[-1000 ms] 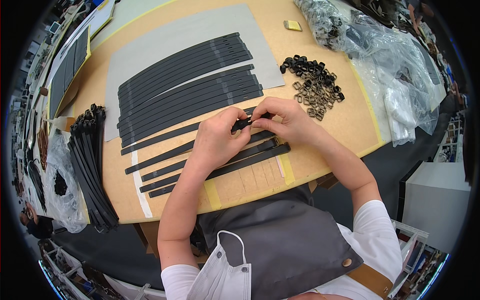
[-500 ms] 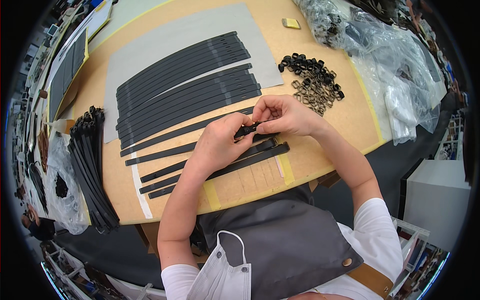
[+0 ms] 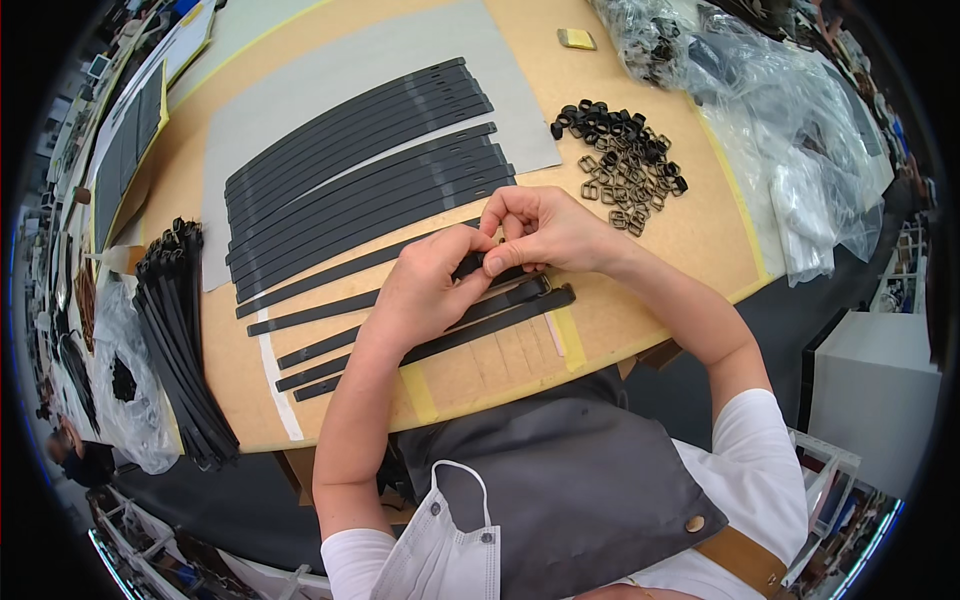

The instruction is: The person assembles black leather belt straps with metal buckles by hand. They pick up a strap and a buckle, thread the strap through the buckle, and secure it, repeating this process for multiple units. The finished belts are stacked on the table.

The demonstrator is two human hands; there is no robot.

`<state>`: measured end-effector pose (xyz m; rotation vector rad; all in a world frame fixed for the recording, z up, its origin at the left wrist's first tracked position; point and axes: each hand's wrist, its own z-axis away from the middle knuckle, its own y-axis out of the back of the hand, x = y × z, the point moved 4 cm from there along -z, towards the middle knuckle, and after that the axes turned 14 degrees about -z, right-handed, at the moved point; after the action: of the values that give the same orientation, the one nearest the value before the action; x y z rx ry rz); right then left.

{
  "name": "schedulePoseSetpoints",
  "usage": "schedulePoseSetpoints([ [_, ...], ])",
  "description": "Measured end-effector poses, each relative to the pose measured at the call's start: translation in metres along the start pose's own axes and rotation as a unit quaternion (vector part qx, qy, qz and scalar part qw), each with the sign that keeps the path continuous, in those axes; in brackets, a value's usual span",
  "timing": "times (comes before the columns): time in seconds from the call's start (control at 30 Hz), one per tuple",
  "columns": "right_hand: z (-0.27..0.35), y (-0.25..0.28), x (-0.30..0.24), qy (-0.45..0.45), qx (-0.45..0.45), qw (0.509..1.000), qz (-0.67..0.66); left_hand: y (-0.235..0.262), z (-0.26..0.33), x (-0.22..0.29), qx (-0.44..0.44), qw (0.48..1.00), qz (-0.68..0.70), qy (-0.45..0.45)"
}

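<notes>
Above the near half of the table my two hands meet, fingertips pinched together. My left hand (image 3: pixel 425 285) grips the end of a black strap (image 3: pixel 467 267) with thumb and forefinger. Close against it, my right hand (image 3: pixel 550 232) pinches at the same end; its fingers hide most of what they hold. Several single black straps (image 3: pixel 325 360) lie below and beside my left hand. Past my hands, flat black straps (image 3: pixel 370 195) rest side by side in two groups on a grey sheet (image 3: pixel 530 110). Metal buckles (image 3: pixel 610 185) and black loops (image 3: pixel 600 118) form a pile beyond my right hand.
A thick bundle of black straps (image 3: pixel 172 320) hangs over the table's left edge, beside a clear plastic bag (image 3: pixel 140 400). Crumpled plastic bags (image 3: pixel 800 150) cover the right side. A small yellow-topped block (image 3: pixel 577 39) sits at the far edge. A white cabinet (image 3: pixel 875 395) stands at right.
Both hands have shifted slightly left, and my right fingers have closed further over the strap end, hiding more of it. The view has moved a little.
</notes>
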<state>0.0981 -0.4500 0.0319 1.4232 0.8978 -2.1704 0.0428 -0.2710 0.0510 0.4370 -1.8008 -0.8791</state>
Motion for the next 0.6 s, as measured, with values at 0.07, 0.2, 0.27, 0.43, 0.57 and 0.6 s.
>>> schedulePoseSetpoints([
  [0.07, -0.002, 0.0, -0.001, 0.016, 0.008, 0.999, -0.032, 0.003, 0.0, 0.0, 0.014, 0.999, 0.018, 0.023],
  [0.2, 0.002, 0.011, -0.01, 0.05, 0.013, 0.996, -0.077, 0.012, -0.004, 0.001, 0.046, 0.998, 0.018, 0.046],
  [0.27, 0.003, 0.018, -0.011, 0.072, 0.006, 0.995, -0.075, 0.014, -0.004, 0.0, 0.062, 0.997, 0.011, 0.047],
  [0.43, 0.006, 0.02, -0.01, 0.073, 0.021, 0.995, -0.069, 0.013, -0.004, -0.005, 0.042, 0.997, 0.029, 0.055],
  [0.57, 0.013, 0.032, -0.013, 0.037, -0.028, 0.981, -0.189, 0.016, -0.003, -0.001, 0.064, 0.996, 0.025, 0.055],
  [0.6, 0.015, 0.034, -0.015, 0.03, -0.058, 0.968, -0.242, 0.018, -0.003, 0.0, 0.071, 0.995, 0.029, 0.057],
])
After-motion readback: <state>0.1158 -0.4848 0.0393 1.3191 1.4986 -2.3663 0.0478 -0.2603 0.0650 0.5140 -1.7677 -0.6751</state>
